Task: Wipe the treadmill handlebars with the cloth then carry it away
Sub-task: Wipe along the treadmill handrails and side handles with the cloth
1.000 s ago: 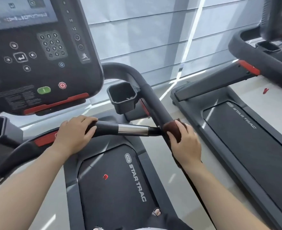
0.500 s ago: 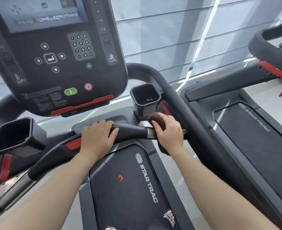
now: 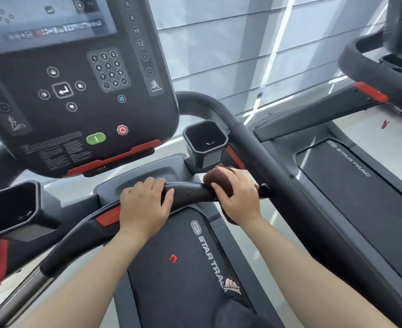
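Note:
A black front handlebar (image 3: 190, 191) runs across the treadmill below the console. My left hand (image 3: 145, 204) is wrapped around its middle. My right hand (image 3: 239, 196) presses a dark brown cloth (image 3: 215, 177) around the bar's right end, close to where it meets the long right side rail (image 3: 273, 162). The cloth bulges above my fingers and a fold hangs below my wrist. Most of the cloth is hidden under my hand.
The console (image 3: 77, 86) with keypad and green and red buttons hangs above the bar. Cup holders sit at right (image 3: 205, 143) and left (image 3: 13, 209). The belt (image 3: 183, 268) lies below, with my foot on it. A second treadmill (image 3: 360, 181) stands to the right.
My right hand slid the cloth from the right side rail onto the front handlebar, then a little leftward along it. My left hand kept its grip. The view shifted right and down.

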### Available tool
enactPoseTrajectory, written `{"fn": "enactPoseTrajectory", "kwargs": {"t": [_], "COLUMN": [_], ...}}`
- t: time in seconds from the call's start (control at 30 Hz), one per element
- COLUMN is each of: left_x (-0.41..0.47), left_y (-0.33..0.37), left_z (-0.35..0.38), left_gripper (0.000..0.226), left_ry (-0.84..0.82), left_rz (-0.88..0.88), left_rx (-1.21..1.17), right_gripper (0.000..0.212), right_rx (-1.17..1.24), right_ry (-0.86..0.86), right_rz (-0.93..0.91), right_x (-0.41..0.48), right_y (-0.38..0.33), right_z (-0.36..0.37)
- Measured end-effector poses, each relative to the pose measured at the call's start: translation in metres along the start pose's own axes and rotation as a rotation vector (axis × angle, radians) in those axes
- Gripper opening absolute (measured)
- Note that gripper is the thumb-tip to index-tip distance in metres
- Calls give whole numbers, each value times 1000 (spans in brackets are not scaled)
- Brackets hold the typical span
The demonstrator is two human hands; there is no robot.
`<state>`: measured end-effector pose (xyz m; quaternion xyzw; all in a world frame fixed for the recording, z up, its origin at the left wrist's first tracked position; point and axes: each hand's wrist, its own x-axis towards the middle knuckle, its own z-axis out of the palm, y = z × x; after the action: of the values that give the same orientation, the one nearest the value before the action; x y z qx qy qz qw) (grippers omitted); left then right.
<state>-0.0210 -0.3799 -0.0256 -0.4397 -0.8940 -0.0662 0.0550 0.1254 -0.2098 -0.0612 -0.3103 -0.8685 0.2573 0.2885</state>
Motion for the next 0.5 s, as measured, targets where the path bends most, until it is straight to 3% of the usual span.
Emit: {"fn": "enactPoseTrajectory", "kwargs": {"t": [0.33,0.5], "left_x": [-1,0], "left_y": [5,6], "left_z": [1,-1], "left_gripper": [41,47], "left_ry": [18,-1], "left_rz": [-56,-89], "left_rx": [46,18], "right_gripper": [34,43], "right_rx": [91,92], "right_ry": [-185,-183], "right_rz": [-70,-158], "right_x": [27,16], "right_y": [36,8], "right_z": [-19,-3]}}
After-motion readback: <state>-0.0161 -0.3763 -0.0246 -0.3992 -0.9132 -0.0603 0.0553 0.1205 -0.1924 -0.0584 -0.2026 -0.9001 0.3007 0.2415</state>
